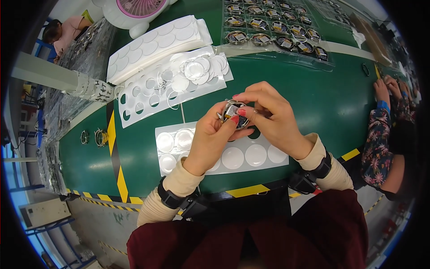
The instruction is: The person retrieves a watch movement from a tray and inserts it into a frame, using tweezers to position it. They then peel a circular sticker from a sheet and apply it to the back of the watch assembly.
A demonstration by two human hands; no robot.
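Note:
My left hand (207,134) grips a round watch case (232,110) by its edge, thumb pressed near its lower side. The case lies open, with a silvery battery-like block and dark and yellow parts inside. My right hand (277,114) closes on the same case from the right, its thumb and fingers at the rim and inner parts. What the right fingertips pinch inside is too small to make out. Below both hands lies a white sheet of round stickers (233,158), partly covered by my left hand and wrist; one dark gap shows in it.
Behind lie a punched sheet with loose white discs (197,71) and a stack of disc sheets (156,42). Trays of watch cases (273,27) stand at the back, a fan (141,9) beside them. Two watch rings (101,137) sit left. A co-worker's arm (378,134) is at right.

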